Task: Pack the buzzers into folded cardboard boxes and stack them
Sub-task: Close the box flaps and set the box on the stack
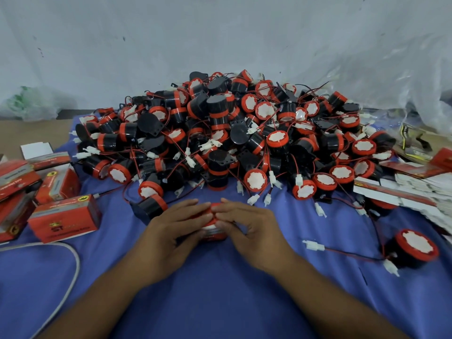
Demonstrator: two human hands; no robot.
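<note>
At the centre of the frame, both hands are closed round one small red box (pixel 213 232). The left hand (pixel 176 228) and right hand (pixel 247 226) cover most of it, fingertips meeting on its top, so I cannot tell whether a buzzer is inside or whether the flaps are shut. It looks like the closing step.

At the left edge lie several closed boxes (pixel 66 218), tumbled together rather than neatly stacked. That is the finished share, and it is small.

Above the hands, the pile (pixel 220 133) of black-and-red buzzers with trailing wires fills the middle of the blue cloth (pixel 220 289). One loose buzzer (pixel 413 248) sits at lower right. Unfolded flats (pixel 401 192) are banked at the right edge.

By my judgement the task is early: most of the packing is left, and proper stacking is not yet done.
</note>
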